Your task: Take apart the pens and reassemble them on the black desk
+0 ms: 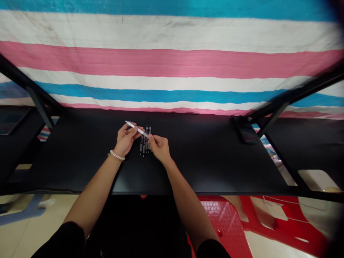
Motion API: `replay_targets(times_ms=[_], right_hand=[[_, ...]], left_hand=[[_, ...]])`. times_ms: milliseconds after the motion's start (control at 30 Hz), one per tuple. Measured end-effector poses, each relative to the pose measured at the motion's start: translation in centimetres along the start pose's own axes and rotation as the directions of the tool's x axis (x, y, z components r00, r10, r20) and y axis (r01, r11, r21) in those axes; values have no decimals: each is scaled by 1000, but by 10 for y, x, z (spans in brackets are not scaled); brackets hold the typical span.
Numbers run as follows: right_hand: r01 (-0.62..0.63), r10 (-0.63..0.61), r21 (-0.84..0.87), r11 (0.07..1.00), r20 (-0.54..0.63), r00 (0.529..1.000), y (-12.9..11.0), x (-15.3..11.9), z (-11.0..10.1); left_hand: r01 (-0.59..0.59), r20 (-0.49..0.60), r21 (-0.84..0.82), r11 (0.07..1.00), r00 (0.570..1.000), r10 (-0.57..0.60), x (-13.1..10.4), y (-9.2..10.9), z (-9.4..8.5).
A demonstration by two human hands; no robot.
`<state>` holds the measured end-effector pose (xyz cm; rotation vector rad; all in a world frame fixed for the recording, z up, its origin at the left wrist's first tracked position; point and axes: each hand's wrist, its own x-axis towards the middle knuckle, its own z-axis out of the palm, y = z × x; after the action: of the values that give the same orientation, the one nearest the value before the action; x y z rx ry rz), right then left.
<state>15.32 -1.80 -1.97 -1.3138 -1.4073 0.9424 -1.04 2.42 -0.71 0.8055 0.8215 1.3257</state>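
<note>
A slim white pen (137, 129) is held slantwise above the black table, its far end pointing up and left. My left hand (125, 137) is closed on its middle part between thumb and fingers, with a pale beaded bracelet (117, 156) at the wrist. At the lower right end of the pen, my right hand (160, 146) pinches with thumb and index finger, so that tip is partly hidden. Just beneath and between both hands lies a row of several dark-gripped pens (144, 146), side by side on the table. The hands cover part of them.
The black table (204, 154) runs up to a striped cloth (172, 64) at the back. A dark phone-like object (246, 132) lies at the right end by a slanted black frame bar (292, 95). Red plastic stools (223, 222) stand below the front edge.
</note>
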Motion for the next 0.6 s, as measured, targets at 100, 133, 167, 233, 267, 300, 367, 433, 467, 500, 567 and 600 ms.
replay_targets(times_ms=[100, 133, 167, 233, 267, 300, 367, 433, 467, 500, 567, 600], right_hand=[[-2, 2, 3, 1000, 31, 1000, -4, 0, 0], [-6, 5, 15, 1000, 44, 999, -5, 0, 1], [-13, 10, 34, 999, 61, 998, -6, 0, 1], [-27, 20, 77, 997, 87, 996, -7, 1, 1], [-33, 24, 93, 995, 93, 995, -7, 2, 1], [-36, 27, 102, 994, 94, 995, -7, 2, 1], [-41, 31, 111, 993, 96, 995, -5, 3, 0], [-62, 45, 137, 989, 122, 992, -2, 4, 0], [-76, 55, 151, 986, 140, 989, 0, 4, 1], [-86, 63, 153, 984, 152, 986, 1, 5, 1], [-59, 49, 76, 995, 124, 991, 2, 5, 1], [-20, 20, -8, 1000, 95, 995, 3, 4, 2]], left_hand=[[-1, 20, -15, 1000, 1000, 1, 0, 2, 0], [4, 31, -22, 1000, 1000, -3, 0, 3, 0], [11, 41, -28, 1000, 999, -10, -1, 3, 0], [27, 62, -46, 999, 998, -24, -1, 5, 0], [33, 72, -58, 998, 997, -28, -1, 5, 0], [33, 83, -71, 997, 996, -27, -1, 6, 0], [31, 107, -90, 995, 994, -21, -2, 6, 0], [31, 126, -95, 995, 992, -19, -3, 6, 1], [35, 130, -97, 995, 991, -22, -3, 6, 2], [42, 130, -106, 994, 991, -28, -3, 6, 4], [67, 116, -159, 985, 992, -49, -4, 8, 7], [92, 114, -207, 974, 991, -69, -5, 10, 9]])
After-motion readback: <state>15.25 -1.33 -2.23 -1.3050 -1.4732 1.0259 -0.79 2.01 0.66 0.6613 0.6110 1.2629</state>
